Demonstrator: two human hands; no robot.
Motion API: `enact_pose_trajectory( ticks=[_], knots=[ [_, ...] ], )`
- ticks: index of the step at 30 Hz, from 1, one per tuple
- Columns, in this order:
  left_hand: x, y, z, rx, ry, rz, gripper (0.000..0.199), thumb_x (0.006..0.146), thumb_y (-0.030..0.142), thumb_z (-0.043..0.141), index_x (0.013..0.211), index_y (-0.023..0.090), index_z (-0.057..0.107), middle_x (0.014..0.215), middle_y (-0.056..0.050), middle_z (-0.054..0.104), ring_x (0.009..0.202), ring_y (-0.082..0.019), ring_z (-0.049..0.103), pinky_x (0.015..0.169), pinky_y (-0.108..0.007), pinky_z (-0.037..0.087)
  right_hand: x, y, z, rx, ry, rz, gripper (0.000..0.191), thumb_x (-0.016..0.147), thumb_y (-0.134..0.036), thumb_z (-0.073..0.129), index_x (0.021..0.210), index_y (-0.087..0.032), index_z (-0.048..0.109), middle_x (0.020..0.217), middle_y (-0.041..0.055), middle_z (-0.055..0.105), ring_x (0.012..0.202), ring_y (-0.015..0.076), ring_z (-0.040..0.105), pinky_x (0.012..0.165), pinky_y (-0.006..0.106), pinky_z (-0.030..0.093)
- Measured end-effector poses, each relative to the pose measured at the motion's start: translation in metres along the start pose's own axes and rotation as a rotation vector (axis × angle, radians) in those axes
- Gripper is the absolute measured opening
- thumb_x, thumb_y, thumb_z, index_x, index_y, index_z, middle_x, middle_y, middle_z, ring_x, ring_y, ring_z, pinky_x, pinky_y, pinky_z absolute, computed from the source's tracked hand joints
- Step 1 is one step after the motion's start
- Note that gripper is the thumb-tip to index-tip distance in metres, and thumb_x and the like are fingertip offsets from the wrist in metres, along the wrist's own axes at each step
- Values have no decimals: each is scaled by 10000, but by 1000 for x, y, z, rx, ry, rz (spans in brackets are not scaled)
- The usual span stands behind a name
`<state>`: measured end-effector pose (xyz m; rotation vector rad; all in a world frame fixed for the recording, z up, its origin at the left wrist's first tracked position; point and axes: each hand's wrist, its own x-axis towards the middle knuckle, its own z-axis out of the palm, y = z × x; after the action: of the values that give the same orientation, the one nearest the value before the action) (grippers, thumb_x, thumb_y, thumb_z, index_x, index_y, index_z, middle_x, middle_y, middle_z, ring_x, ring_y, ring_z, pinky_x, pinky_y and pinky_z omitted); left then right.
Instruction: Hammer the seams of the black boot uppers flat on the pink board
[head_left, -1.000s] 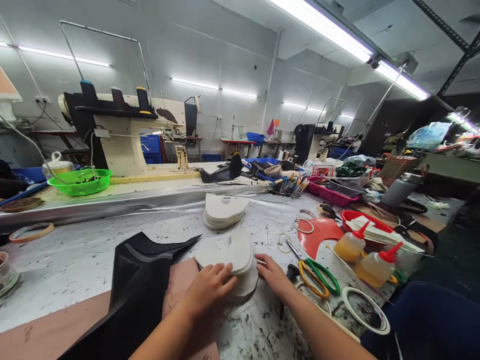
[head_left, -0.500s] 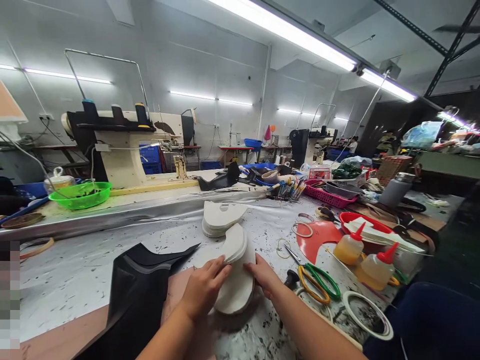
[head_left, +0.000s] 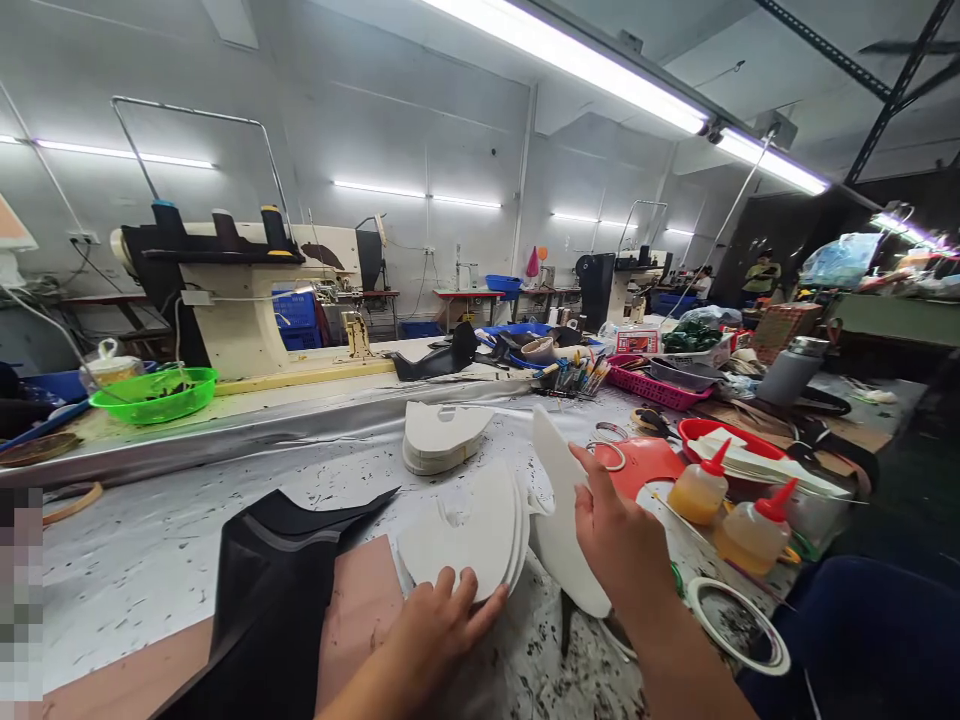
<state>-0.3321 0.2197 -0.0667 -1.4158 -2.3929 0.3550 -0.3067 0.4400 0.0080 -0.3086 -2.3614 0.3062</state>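
Observation:
A stack of white, rounded sheet pieces (head_left: 480, 530), slightly fanned at its right side, lies in front of me. My left hand (head_left: 450, 610) grips its near edge, fingers on top and thumb along the right side. To the right, my right hand (head_left: 619, 530) holds a single white sheet piece (head_left: 559, 500) up on edge, apart from the stack, with the index finger along its back. Just behind stands another stack of white pieces (head_left: 442, 440) with a small notch. Black shaped pieces (head_left: 277, 570) lie left of my left hand on brownish-pink sheet material (head_left: 367, 590).
A sewing machine (head_left: 240, 310) stands at the back left, near a green basket (head_left: 154, 398). On the right are glue bottles (head_left: 754, 540), a red tray (head_left: 690, 430), a tape roll (head_left: 739, 625) and a pink basket (head_left: 652, 385). Pens (head_left: 581, 375) lie farther back.
My right hand has lifted one white piece off to the right and tilted it upright. The remaining stack has turned and fanned out under my left hand. Scissors are now mostly hidden.

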Motion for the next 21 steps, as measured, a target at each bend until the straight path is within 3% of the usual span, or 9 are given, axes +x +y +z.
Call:
enact_pose_trajectory(
  ticks=[3,6,10,12,14,17,19,21],
  knots=[
    [3,-6,-17,-90,47,-117,718,685,31,482,1356,233,328,1102,-121,588,764,-241,568,550,-319,485,15,2,-10,-81,13,21,447,841,-194,394,1278,-247,474,639,57,605,506,207,532,472,270,307],
    [4,-32,-29,-308,191,-408,683,674,18,409,1325,213,348,1054,-97,611,820,-240,571,659,-359,490,43,24,-23,-8,-81,96,455,816,-209,452,1263,-286,486,658,37,611,559,220,553,488,271,322],
    [-1,-83,-41,-880,433,-830,497,725,178,400,1220,203,377,810,-15,606,684,-186,591,615,-310,484,77,69,-35,308,-288,149,414,763,-199,498,1159,-297,568,739,16,633,670,194,591,522,241,388],
    [-4,-104,-48,-1154,548,-949,480,691,236,429,1168,200,378,781,10,590,608,-168,594,546,-276,474,85,90,-37,481,-437,227,406,710,-209,543,1106,-280,601,724,-3,630,596,162,571,482,221,394],
    [-4,-119,-58,-1279,574,-1028,492,659,248,450,1144,204,377,752,24,585,558,-165,592,502,-262,461,87,107,-36,653,-565,329,377,651,-239,599,1026,-255,637,722,-13,630,534,139,547,447,216,402],
    [4,-125,-75,-1079,511,-1069,474,663,232,462,1131,219,393,780,10,608,588,-183,601,544,-292,470,82,125,-31,857,-580,477,271,600,-281,645,862,-217,666,743,8,644,508,136,547,432,235,423],
    [13,-117,-82,-742,506,-1016,456,692,202,463,1144,224,409,835,-17,621,690,-214,609,614,-325,473,77,133,-26,939,-455,573,218,597,-285,641,796,-201,662,685,18,641,484,146,547,422,250,423],
    [23,-99,-77,-405,484,-809,462,729,133,447,1181,225,420,910,-47,632,786,-235,597,684,-352,465,72,133,-21,1013,-258,622,226,592,-288,638,797,-197,658,647,22,637,494,165,563,427,266,435]
  ],
)
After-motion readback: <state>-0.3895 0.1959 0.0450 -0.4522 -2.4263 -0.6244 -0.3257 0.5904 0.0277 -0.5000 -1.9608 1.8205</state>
